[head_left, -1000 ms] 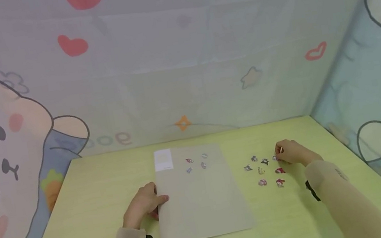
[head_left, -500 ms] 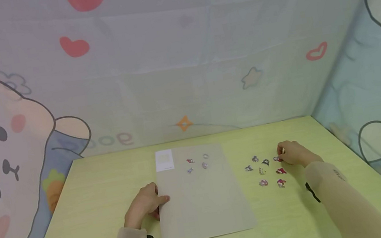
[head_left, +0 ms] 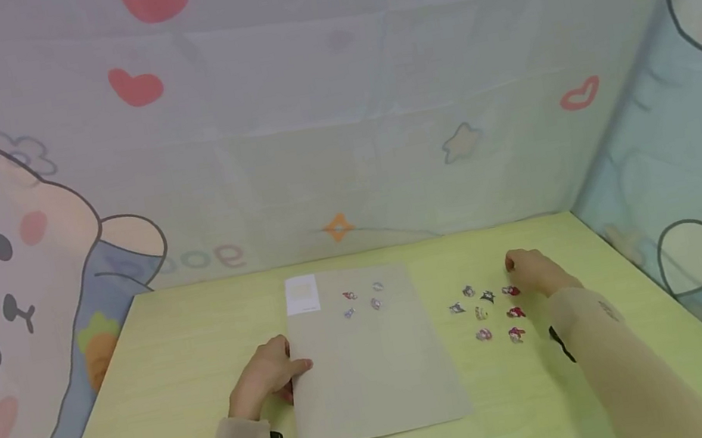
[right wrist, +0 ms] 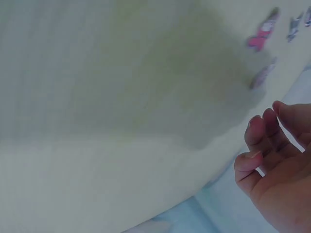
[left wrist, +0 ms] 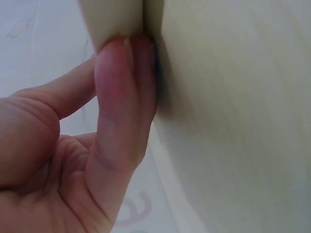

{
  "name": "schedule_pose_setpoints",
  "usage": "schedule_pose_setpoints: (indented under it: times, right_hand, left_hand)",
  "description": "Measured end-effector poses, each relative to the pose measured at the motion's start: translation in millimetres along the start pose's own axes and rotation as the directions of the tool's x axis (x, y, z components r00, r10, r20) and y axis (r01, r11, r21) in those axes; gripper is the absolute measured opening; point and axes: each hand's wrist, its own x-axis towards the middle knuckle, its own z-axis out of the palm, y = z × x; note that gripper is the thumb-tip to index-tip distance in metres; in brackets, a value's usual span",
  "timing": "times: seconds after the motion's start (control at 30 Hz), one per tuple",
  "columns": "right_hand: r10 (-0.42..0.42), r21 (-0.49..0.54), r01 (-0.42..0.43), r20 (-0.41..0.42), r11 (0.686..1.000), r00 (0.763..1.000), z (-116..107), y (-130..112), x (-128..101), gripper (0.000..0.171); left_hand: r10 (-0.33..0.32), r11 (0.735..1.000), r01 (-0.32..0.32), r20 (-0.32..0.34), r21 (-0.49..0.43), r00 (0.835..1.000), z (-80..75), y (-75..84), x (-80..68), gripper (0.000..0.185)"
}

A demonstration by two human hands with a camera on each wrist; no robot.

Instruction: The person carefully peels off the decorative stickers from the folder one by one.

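On table, paper sheet (head_left: 369, 358): 4 stickers (head_left: 362, 300) at its 12 o'clock end (done, I judge).
Loose stickers (head_left: 491, 313): 8 left, at 3 o'clock.
Left hand (head_left: 267, 376): fingers pressing sheet's edge.
Right hand (head_left: 534, 273): loosely curled, seems to hold nothing.

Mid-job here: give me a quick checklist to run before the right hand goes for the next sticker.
1. Sheet held steady: ok. The left hand presses the left edge of the brown sheet.
2. Right hand free: cannot tell. The right hand hovers beside the loose stickers; its fingers look loosely curled, with nothing seen between them.
3. Stickers left on the table: ok, several lie apart.
4. Room on the sheet: ok. Only four stickers on the sheet, near its top.
5. Nearest sticker within reach: ok, the red sticker lies just beside the fingers.
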Motion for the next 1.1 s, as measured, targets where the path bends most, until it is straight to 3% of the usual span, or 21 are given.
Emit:
schedule_pose_setpoints:
  times: [0.13,0.33,0.7,1.1]
  right_hand:
    - [-0.038,0.016,0.038,-0.013,0.999,0.999,-9.5,-25.1,4.2,0.023]
    - [-0.177,0.064,0.179,-0.036,0.982,0.984,-12.2,-71.7,11.5,0.027]
    - [-0.336,-0.036,0.335,-0.007,0.942,0.942,24.2,-161.9,44.9,0.026]
    - [-0.359,-0.032,0.359,-0.009,0.933,0.933,54.2,-199.1,61.0,0.024]
  left_hand:
    - [-0.003,1.000,0.003,-0.003,-0.001,1.000,-0.1,-0.9,1.3,0.027]
    - [0.004,1.000,-0.004,-0.002,-0.010,1.000,0.5,-2.5,1.6,0.026]
    - [0.009,1.000,-0.008,0.003,-0.024,1.000,-0.1,-3.0,0.5,0.026]
    - [0.007,1.000,-0.007,0.000,-0.026,1.000,-0.8,-2.1,1.8,0.026]
